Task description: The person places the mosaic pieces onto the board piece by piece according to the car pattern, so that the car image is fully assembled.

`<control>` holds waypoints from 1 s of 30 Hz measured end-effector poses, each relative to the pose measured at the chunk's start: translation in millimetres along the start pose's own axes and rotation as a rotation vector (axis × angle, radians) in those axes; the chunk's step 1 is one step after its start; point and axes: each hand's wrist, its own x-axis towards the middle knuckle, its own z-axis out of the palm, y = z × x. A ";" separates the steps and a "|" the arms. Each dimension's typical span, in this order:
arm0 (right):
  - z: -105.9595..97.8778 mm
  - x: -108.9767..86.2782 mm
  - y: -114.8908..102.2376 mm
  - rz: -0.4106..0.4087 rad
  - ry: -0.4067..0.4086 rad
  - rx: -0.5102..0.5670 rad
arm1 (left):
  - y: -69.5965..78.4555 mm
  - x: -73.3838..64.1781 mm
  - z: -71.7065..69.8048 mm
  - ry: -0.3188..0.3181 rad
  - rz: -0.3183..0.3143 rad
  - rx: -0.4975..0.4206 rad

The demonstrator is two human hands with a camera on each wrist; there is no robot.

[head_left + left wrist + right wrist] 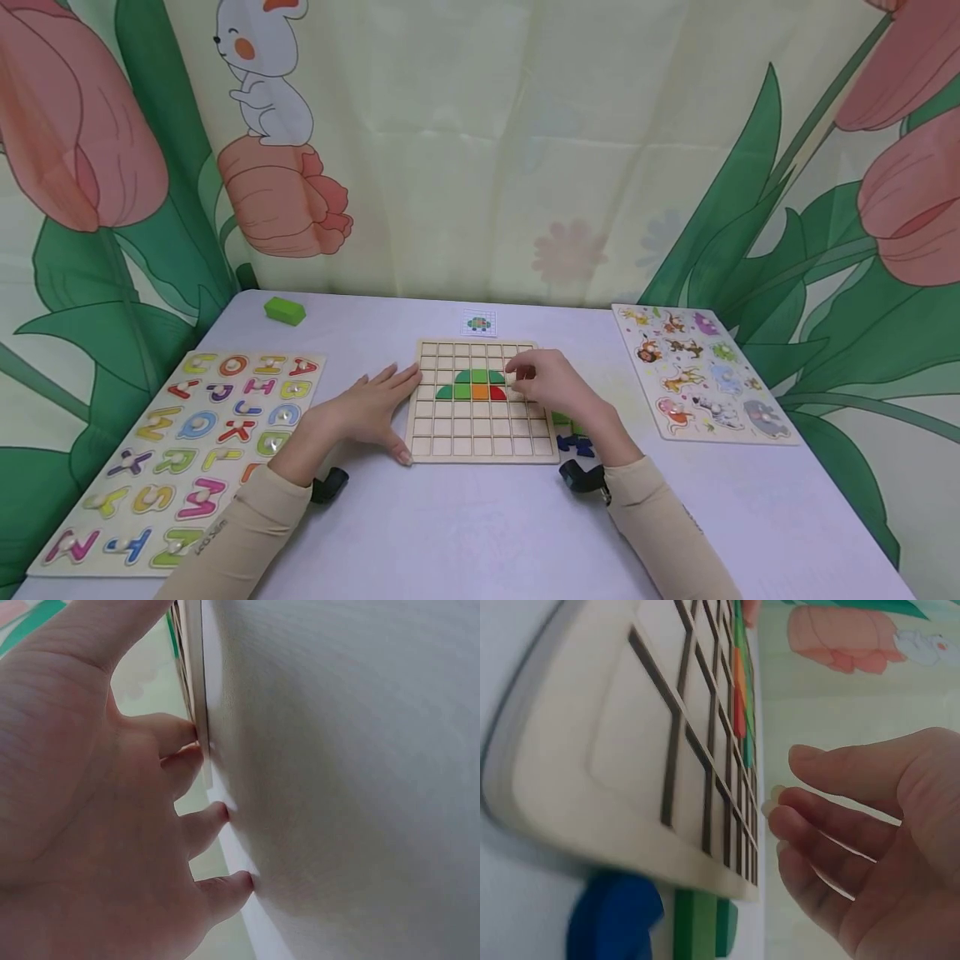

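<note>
A wooden grid board (480, 429) lies on the table with several coloured pieces set in its cells. Green pieces (478, 377) form an upper row; below, an orange square (480, 392) sits beside a red rounded piece (497, 392). My left hand (367, 407) rests with spread fingers at the board's left edge, thumb near its lower corner. Over the board's right side hovers my right hand (553, 383), just right of the pieces. In the right wrist view, that hand's thumb (840, 769) stands apart from its loosely bent fingers, nothing between them.
Loose blue pieces (576, 446) and green pieces (562, 421) lie along the board's right edge. A small pattern card (479, 323) is behind the board. An alphabet puzzle (247, 367) lies left, an animal puzzle (720, 425) right, and a green block (285, 311) back left.
</note>
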 end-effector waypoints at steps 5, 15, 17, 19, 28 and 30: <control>-13.6 -5.4 8.0 0.017 -0.010 0.017 | 0.4 -0.3 0.0 -0.002 -0.011 -0.001; -35.4 -14.1 40.8 0.067 0.036 0.011 | 2.3 -2.4 0.4 -0.002 -0.001 -0.006; -39.5 -15.9 48.4 0.074 0.031 0.023 | 2.2 -1.9 0.2 0.000 0.002 -0.003; -43.3 -17.6 54.9 0.080 0.023 0.034 | 2.2 -1.4 0.0 0.002 0.005 0.000; -55.0 -24.9 78.2 0.124 -0.052 0.077 | 1.7 0.2 0.6 -0.002 0.003 0.002; -56.8 -26.5 84.1 0.117 -0.072 0.089 | 1.5 0.3 0.9 -0.005 -0.001 0.003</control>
